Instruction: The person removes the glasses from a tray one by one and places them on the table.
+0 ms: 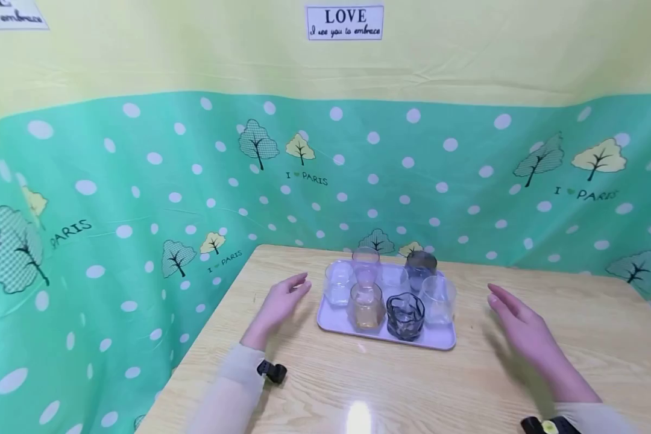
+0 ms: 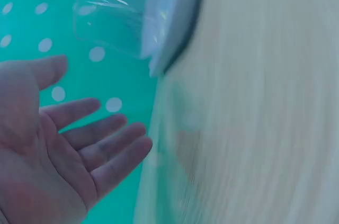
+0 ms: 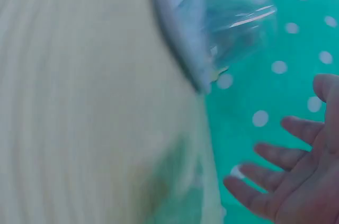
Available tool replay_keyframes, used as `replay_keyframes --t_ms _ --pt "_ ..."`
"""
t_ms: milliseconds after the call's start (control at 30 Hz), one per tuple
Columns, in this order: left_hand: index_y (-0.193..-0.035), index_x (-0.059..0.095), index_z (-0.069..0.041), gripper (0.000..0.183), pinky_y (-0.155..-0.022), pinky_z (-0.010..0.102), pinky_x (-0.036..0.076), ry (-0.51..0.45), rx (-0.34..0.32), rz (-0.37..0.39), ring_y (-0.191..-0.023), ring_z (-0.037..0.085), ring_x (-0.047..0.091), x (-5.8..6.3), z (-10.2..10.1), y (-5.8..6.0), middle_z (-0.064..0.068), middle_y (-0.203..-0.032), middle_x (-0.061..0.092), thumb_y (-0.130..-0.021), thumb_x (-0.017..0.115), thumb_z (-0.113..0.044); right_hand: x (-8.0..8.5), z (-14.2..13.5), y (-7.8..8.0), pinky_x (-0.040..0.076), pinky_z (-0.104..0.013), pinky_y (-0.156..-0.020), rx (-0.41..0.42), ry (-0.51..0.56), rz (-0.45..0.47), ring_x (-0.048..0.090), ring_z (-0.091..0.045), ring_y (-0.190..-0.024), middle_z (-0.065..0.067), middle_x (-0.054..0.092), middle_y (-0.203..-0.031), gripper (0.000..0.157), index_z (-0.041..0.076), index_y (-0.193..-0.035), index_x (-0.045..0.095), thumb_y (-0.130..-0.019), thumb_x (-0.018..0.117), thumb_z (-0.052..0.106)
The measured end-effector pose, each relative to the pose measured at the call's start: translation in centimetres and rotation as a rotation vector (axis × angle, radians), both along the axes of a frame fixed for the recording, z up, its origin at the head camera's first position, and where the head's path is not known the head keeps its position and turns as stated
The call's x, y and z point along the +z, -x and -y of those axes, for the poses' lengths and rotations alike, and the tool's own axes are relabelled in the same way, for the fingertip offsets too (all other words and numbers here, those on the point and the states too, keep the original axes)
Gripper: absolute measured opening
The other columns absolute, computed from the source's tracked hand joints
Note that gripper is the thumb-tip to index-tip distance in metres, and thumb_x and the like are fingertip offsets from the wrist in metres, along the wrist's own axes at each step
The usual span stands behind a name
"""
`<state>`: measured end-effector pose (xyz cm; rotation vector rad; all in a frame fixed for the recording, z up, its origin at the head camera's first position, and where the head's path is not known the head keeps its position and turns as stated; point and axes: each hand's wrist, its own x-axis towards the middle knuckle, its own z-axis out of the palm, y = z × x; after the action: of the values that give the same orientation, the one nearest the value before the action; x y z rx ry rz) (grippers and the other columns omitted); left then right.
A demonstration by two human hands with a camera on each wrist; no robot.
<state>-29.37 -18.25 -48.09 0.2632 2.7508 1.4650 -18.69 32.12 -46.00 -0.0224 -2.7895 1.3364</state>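
Note:
A pale lavender tray (image 1: 336, 323) lies on the wooden table, carrying several glasses. At its front are an amber-tinted glass (image 1: 366, 308) and a dark grey wavy glass (image 1: 405, 318). Clear glasses stand at the left (image 1: 339, 286) and right (image 1: 438, 301); behind are a pinkish glass (image 1: 366, 264) and a dark smoky glass (image 1: 420, 268). Just left of the tray, my left hand (image 1: 282, 301) hovers with relaxed fingers, holding nothing. To the right, my right hand (image 1: 523, 328) is apart from the tray, fingers extended, holding nothing. Both palms face the tray.
The light wooden table (image 1: 401, 386) extends around the tray. Behind and at the left hangs a green curtain (image 1: 314, 211) with white dots and printed trees. Black straps with small devices are on both wrists. A bright reflection shows at the table's front.

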Motion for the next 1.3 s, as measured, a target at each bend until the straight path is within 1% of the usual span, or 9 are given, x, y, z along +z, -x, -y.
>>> replay_keyframes --t_ms 100,167,233,467,667,833,900,1067,1300 --pt "-0.151 0.058 0.0 0.056 -0.101 0.046 0.06 -0.104 -0.012 0.057 -0.127 0.036 0.067 -0.5 -0.7 0.2 0.02 -0.144 0.065 -0.106 0.067 -0.032 0.1 1.1 0.4 0.056 -0.036 -0.105 -0.001 0.146 0.007 0.054 -0.028 -0.141 -0.032 0.035 -0.166 0.073 0.001 -0.168 0.028 -0.115 0.04 0.05" --pt "-0.147 0.06 0.003 0.053 -0.098 0.044 0.062 -0.122 -0.039 0.081 -0.125 0.036 0.068 -0.8 -1.0 0.1 0.022 -0.142 0.066 -0.104 0.07 -0.027 0.3 1.9 0.8 0.056 -0.017 -0.092 0.021 0.203 -0.019 0.056 -0.005 -0.129 -0.03 0.04 -0.164 0.07 -0.001 -0.166 0.031 -0.115 0.046 0.044" --pt "-0.143 0.063 0.005 0.051 -0.101 0.045 0.06 -0.094 -0.064 0.076 -0.127 0.037 0.067 -0.9 -1.1 0.0 0.022 -0.141 0.067 -0.103 0.073 -0.023 0.5 2.7 1.2 0.054 -0.013 -0.094 0.044 0.233 -0.046 0.055 0.0 -0.127 -0.029 0.042 -0.163 0.068 -0.001 -0.166 0.032 -0.114 0.051 0.04" --pt "-0.144 0.061 0.007 0.056 -0.112 0.044 0.053 -0.098 -0.19 0.118 -0.132 0.034 0.065 -1.1 -1.2 -0.4 0.023 -0.145 0.064 -0.097 0.079 -0.017 0.8 4.4 2.5 0.039 -0.062 -0.119 0.12 0.231 -0.075 0.036 -0.048 -0.153 -0.024 0.034 -0.17 0.081 0.011 -0.171 0.022 -0.108 0.066 0.036" --pt "-0.147 0.056 0.01 0.066 -0.11 0.039 0.053 -0.163 -0.239 0.168 -0.135 0.036 0.062 -1.6 -1.2 -0.4 0.025 -0.15 0.059 -0.089 0.084 -0.005 -0.5 4.6 3.1 0.041 -0.059 -0.117 0.183 0.267 -0.055 0.033 -0.055 -0.152 -0.029 0.031 -0.169 0.094 0.009 -0.172 0.017 -0.101 0.076 0.027" --pt "-0.148 0.055 0.01 0.071 -0.113 0.039 0.051 -0.184 -0.242 0.19 -0.138 0.036 0.06 -1.8 -1.2 -0.3 0.024 -0.151 0.057 -0.084 0.085 0.001 -1.4 5.0 3.4 0.049 -0.029 -0.11 0.173 0.29 -0.048 0.034 -0.055 -0.151 -0.03 0.029 -0.17 0.097 0.01 -0.172 0.019 -0.098 0.081 0.026" --pt "-0.148 0.056 0.009 0.072 -0.113 0.04 0.05 -0.176 -0.238 0.195 -0.138 0.035 0.059 -1.8 -1.1 -0.4 0.023 -0.151 0.058 -0.083 0.086 0.001 -1.6 5.2 3.5 0.05 -0.027 -0.108 0.164 0.273 -0.048 0.036 -0.055 -0.15 -0.029 0.03 -0.17 0.098 0.011 -0.171 0.021 -0.097 0.082 0.027" --pt "-0.148 0.058 0.006 0.071 -0.116 0.042 0.047 -0.16 -0.206 0.219 -0.139 0.033 0.059 -1.8 -1.2 -0.3 0.02 -0.15 0.06 -0.083 0.088 -0.001 -1.8 5.5 3.7 0.044 -0.064 -0.115 0.12 0.21 -0.03 0.038 -0.056 -0.148 -0.027 0.032 -0.17 0.1 0.014 -0.171 0.025 -0.094 0.084 0.038" --pt "-0.147 0.059 0.006 0.069 -0.114 0.04 0.049 -0.17 -0.19 0.241 -0.138 0.034 0.059 -1.8 -1.2 -0.4 0.021 -0.149 0.061 -0.084 0.086 0.002 -2.3 5.5 3.8 0.038 -0.073 -0.115 0.097 0.174 0.006 0.034 -0.057 -0.149 -0.026 0.029 -0.171 0.102 0.018 -0.173 0.021 -0.095 0.081 0.045"
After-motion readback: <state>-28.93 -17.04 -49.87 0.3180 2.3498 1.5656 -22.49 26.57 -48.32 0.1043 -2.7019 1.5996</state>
